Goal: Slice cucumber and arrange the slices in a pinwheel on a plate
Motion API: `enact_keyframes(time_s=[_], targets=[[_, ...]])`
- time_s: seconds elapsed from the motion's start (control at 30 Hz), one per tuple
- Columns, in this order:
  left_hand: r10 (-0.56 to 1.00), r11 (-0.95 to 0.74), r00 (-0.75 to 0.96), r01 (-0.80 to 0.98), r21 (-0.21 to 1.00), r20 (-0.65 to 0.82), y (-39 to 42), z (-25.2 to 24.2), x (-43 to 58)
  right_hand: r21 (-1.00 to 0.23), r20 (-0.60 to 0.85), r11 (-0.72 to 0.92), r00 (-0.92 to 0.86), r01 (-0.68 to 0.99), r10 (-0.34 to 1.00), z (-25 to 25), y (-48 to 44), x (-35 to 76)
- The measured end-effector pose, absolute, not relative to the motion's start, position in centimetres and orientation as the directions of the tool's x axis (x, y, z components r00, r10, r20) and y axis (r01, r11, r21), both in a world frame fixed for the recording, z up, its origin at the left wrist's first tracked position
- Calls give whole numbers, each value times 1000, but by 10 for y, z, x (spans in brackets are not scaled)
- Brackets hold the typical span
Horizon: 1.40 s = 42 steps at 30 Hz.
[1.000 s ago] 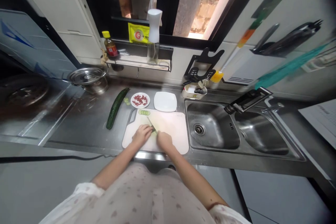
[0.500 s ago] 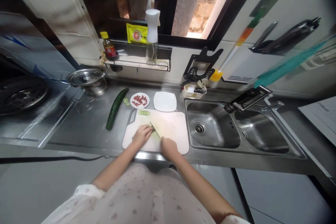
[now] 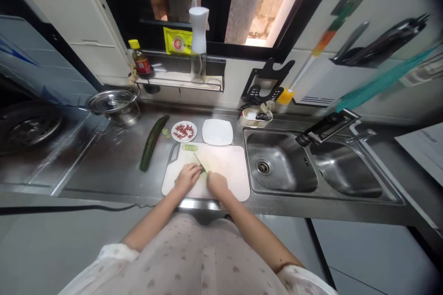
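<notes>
On the white cutting board (image 3: 231,166), my left hand (image 3: 188,177) is closed over a small dark green piece of cucumber (image 3: 202,169), mostly hidden under the fingers. My right hand (image 3: 218,183) grips a knife (image 3: 200,160), its blade pointing away and to the left, close beside my left fingertips. Pale cucumber slices (image 3: 190,147) lie overlapping in a row at the board's far left. Left of the board rests a long cucumber (image 3: 154,143), with a few more slices (image 3: 166,133) beside it on the steel counter.
Behind the board stand a round plate of chopped red pieces (image 3: 178,138) and a white square plate (image 3: 217,132). A double sink (image 3: 282,182) lies to the right. A lidded steel pot (image 3: 128,113) sits back left. Above is a shelf (image 3: 176,84) with bottles.
My right hand and the knife have moved slightly left and away from me, the blade nearer my left hand. My left hand stays about where it was.
</notes>
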State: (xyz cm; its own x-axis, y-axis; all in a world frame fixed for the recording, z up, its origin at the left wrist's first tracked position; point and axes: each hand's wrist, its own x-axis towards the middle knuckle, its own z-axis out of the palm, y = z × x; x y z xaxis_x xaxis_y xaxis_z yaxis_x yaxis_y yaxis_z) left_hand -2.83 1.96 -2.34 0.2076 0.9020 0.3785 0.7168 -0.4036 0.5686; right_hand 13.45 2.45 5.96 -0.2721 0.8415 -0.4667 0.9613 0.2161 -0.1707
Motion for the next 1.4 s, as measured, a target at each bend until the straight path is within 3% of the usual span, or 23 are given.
enact_keyframes(time_s=[0.33, 0.83, 1.27, 1.4], targets=[[906, -400, 221, 725, 560, 361, 21, -24, -30, -204, -429, 220, -289, 954, 856, 57, 27, 134], [906, -393, 207, 734, 554, 369, 20, -23, -29, -166, -500, 177, -238, 970, 832, 54, -10, 167], [941, -322, 179, 731, 602, 285, 18, -10, -26, -183, -489, 169, -239, 969, 839, 67, -21, 191], [956, -282, 148, 714, 641, 255, 18, -6, -26, -131, -468, 136, -182, 982, 865, 72, -20, 199]])
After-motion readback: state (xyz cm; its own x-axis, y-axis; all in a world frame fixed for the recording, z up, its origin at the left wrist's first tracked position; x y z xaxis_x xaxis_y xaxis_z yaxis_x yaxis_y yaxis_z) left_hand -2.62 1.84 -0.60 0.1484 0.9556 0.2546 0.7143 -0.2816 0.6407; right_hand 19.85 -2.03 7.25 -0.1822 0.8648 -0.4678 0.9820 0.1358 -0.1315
